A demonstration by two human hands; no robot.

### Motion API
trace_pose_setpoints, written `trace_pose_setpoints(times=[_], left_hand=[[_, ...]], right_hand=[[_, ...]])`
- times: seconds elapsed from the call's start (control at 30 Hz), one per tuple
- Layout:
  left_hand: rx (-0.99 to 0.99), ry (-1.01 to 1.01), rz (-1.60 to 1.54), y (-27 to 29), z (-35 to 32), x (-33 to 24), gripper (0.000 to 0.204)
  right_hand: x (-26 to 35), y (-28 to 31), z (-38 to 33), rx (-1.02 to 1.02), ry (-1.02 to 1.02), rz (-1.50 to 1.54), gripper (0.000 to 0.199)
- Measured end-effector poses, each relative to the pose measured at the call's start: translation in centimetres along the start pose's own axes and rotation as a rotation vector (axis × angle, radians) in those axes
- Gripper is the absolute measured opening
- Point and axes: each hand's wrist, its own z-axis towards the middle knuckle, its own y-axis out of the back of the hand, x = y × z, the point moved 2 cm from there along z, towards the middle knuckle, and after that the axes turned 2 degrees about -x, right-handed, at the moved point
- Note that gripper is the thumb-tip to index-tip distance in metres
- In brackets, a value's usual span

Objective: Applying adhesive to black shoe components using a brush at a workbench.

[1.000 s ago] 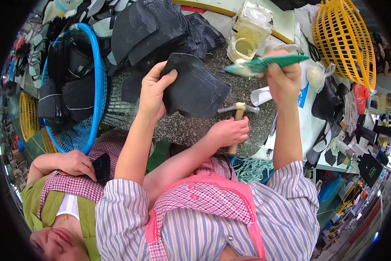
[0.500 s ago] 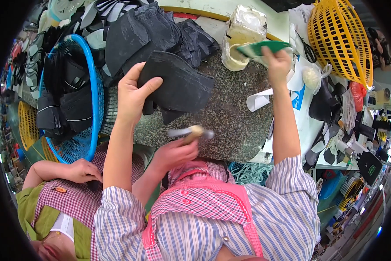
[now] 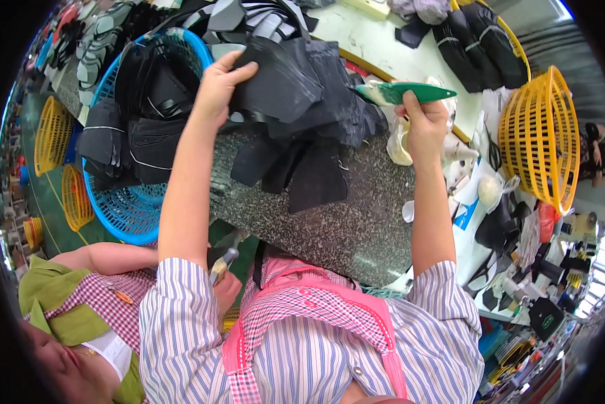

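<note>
Head view: at upper centre, the left hand (image 3: 216, 93) grips a black sheet (image 3: 275, 89) by its left edge, thumb on top, presumably leaving the broad face unobstructed. Right of upper centre, the right hand (image 3: 425, 129) is closed on a green blade (image 3: 420, 91) toward its cleaner end, likely keeping fingers off the pale-smeared tip (residue unidentified).
</note>
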Motion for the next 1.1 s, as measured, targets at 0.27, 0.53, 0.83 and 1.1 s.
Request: trace_pose_setpoints(times=[0.27,0.53,0.83,1.1], left_hand=[[-0.066,0.001,0.157,-0.5,0.7,2.4,0.020],[-0.088,-0.089,0.135,-0.7,0.7,2.0,0.017],[-0.077,-0.380,0.716,-1.1,0.9,-3.4,0.037],[-0.011,-1.094,1.069,-7.1,-7.9,1.5,0.014]], right_hand=[[-1.2,-7.9,4.5,0.399,0.053,-0.301,0.010],[0.4,-7.8,5.4,0.446,0.102,-0.390,0.015],[2.2,2.8,1.7,0.392,-0.261,-0.045,0.013],[-4.0,9.2,-5.4,0.099,-0.343,-0.189,0.016]])
